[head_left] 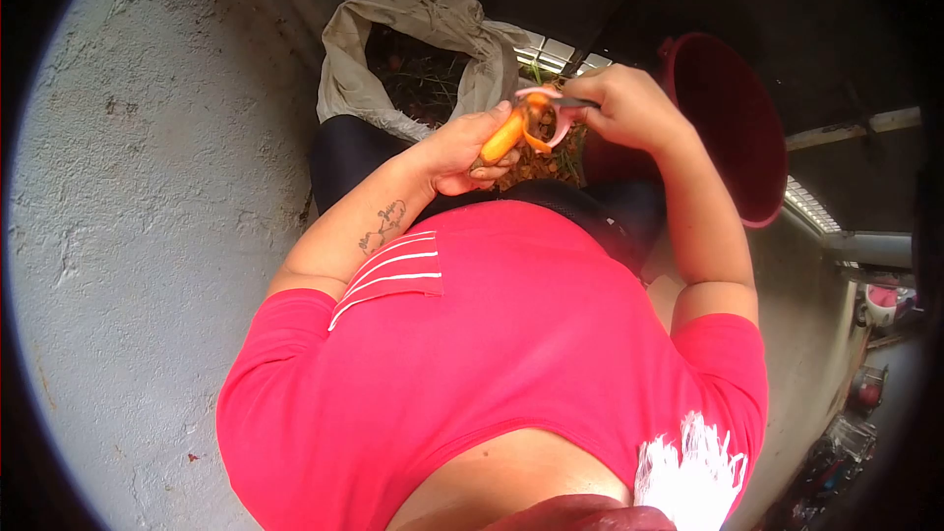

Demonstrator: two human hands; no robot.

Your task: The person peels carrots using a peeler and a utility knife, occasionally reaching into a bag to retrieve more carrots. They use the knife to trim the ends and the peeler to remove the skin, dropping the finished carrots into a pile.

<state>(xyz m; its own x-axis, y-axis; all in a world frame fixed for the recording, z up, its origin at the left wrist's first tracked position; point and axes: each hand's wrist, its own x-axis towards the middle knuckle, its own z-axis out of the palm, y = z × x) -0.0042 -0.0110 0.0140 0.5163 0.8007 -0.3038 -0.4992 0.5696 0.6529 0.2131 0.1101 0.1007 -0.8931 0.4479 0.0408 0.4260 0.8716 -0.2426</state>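
An elongated orange-yellow vegetable, carrot-like (pixel 502 141), is gripped by my left hand (pixel 462 149), its fingers closed underneath. Its far end meets a small tool that looks like a peeler (pixel 576 102), with a dark narrow bar and a pinkish curved part. My right hand (pixel 629 110) pinches this tool between thumb and fingers. A thin orange strip of peel (pixel 537 144) curls below the tool. Both hands are close together above my lap, and the tool's exact shape is hard to make out.
A whitish woven sack (pixel 344 69) stands open ahead, with dark plant scraps inside. To the right is a large dark-red bucket (pixel 769 177). Brownish scraps (pixel 560 165) lie beneath my hands. A rough grey wall (pixel 147 236) rises on the left. Various items (pixel 855 413) sit at far right.
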